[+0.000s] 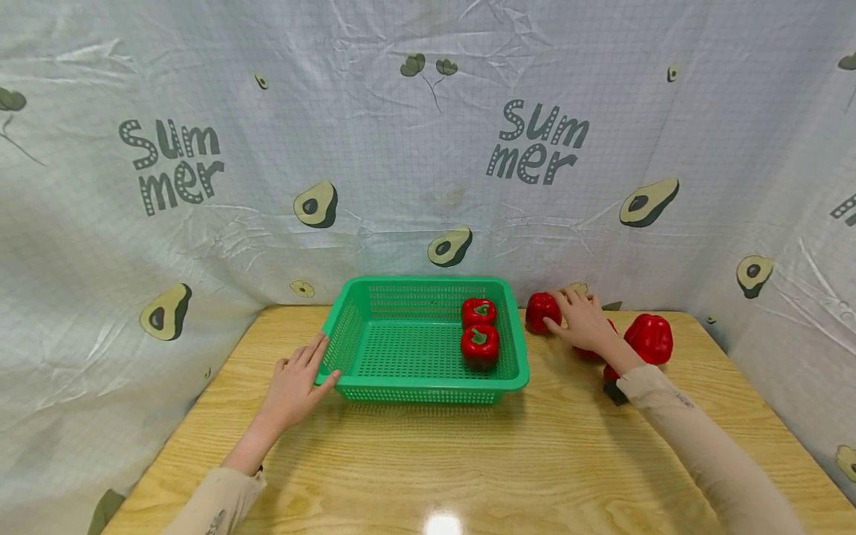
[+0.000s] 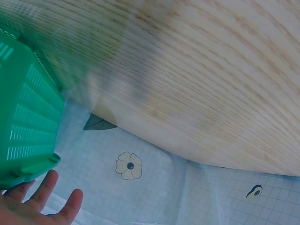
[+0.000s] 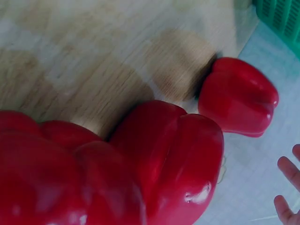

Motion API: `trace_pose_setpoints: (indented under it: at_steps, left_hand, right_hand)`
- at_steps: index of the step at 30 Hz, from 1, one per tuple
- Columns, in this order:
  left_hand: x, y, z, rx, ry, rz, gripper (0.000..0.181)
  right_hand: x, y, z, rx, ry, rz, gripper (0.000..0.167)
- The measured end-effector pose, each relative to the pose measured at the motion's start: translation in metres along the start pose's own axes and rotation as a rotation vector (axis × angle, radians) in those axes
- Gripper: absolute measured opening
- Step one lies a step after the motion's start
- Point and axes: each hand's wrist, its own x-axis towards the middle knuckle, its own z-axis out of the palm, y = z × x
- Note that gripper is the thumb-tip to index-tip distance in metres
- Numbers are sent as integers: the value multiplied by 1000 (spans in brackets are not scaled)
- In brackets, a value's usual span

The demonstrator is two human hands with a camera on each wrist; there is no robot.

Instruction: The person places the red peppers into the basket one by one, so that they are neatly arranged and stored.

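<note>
A green plastic basket stands on the table, with two red bell peppers inside at its right end. My left hand rests on the basket's left rim, fingers extended; the left wrist view shows its fingers by the rim. Just outside the basket's right side sits another red bell pepper. My right hand reaches over it with fingers spread. In the right wrist view those fingers appear apart from that pepper. Whether the thumb touches it I cannot tell.
More red bell peppers, including a large one, lie beside and partly behind my right wrist. A small dark block shows under that wrist. The wooden table ends at a printed white sheet behind and at the sides.
</note>
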Motion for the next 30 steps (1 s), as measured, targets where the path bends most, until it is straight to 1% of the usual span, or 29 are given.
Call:
trace_pose_setpoints:
  at_steps: [3,5,9,14,21,27,30]
  left_hand:
    - [0,0,0,-3,2,-1,65]
    - [-1,0,-1,-4,0,-2,65]
    - [-1,1,-1,-4,-5,-3,65]
    - [0,1,-2,-7,-10,-1,65]
    - [-1,1,-2,-13,-9,-2,64]
    - [-1,0,-1,-12,-5,-2,64]
    - [-1,1,-1,-10,-9,-3,64]
  right_hand:
    - [6,4,3,-5,-39,44,56]
    - [11,6,7,-26,-73,67,60]
    - [21,8,12,-59,-134,83,66]
    - [34,7,15,-69,-192,86,69]
    - [45,4,20,-92,-244,63,73]
    - [49,-2,22,-115,-280,53,74]
    - [48,-3,24,-133,-283,47,74]
